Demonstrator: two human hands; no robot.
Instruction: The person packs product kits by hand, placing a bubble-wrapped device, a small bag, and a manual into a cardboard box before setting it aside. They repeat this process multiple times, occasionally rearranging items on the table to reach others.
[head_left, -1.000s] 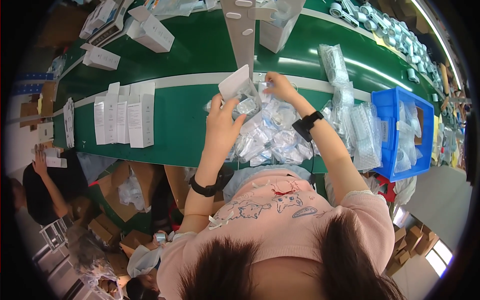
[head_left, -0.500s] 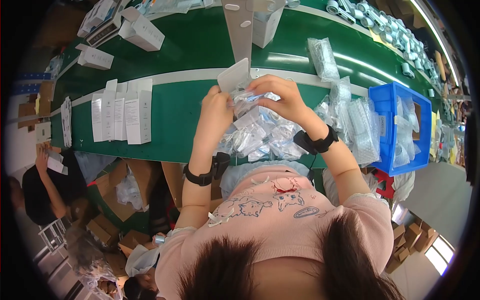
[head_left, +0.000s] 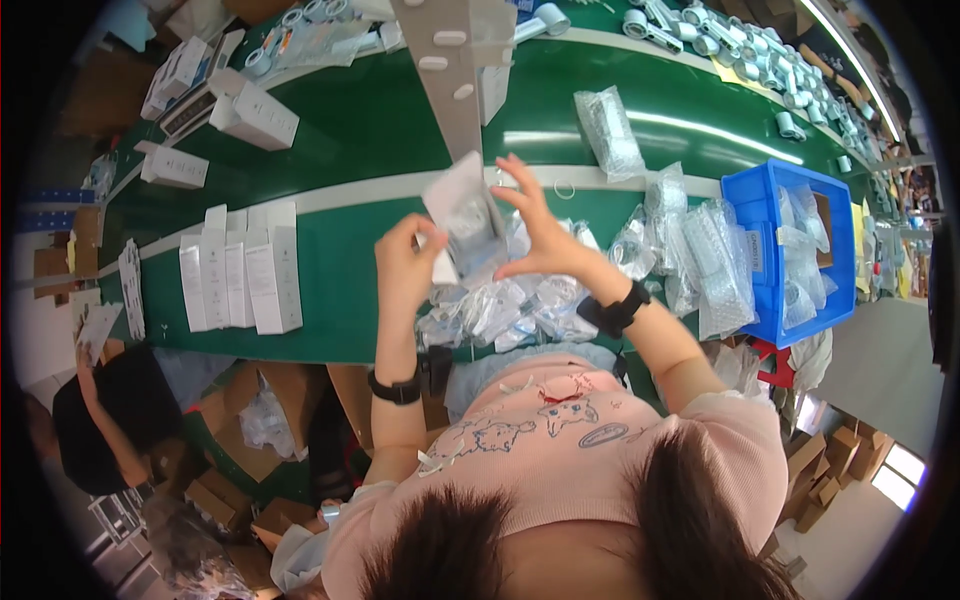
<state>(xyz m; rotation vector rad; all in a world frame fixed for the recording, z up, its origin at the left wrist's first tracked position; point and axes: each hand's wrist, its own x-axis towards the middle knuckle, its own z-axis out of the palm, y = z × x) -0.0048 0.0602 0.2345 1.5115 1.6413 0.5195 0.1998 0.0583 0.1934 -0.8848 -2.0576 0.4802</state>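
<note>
A white open-topped box stands in front of me, tilted so its inside shows, with its flap raised. Inside it lies something in clear plastic; its kind is unclear. My left hand pinches the box's left edge between thumb and fingers. On the other side, my right hand has its fingers spread and holds nothing, its thumb close to the box's lower right corner. Whether that thumb touches is hard to see. Below both hands, small clear bags with white and blue contents lie in a heap.
Several white boxes stand at left on the green table. Bubble-wrapped packs lie at right, beside a blue bin. A metal post rises behind the box. Another person's arm is at far left.
My right hand has come off the clear plastic bag and spread its fingers. The bag's plastic now shows inside the box, whose opening faces me more. My left hand has moved lower.
</note>
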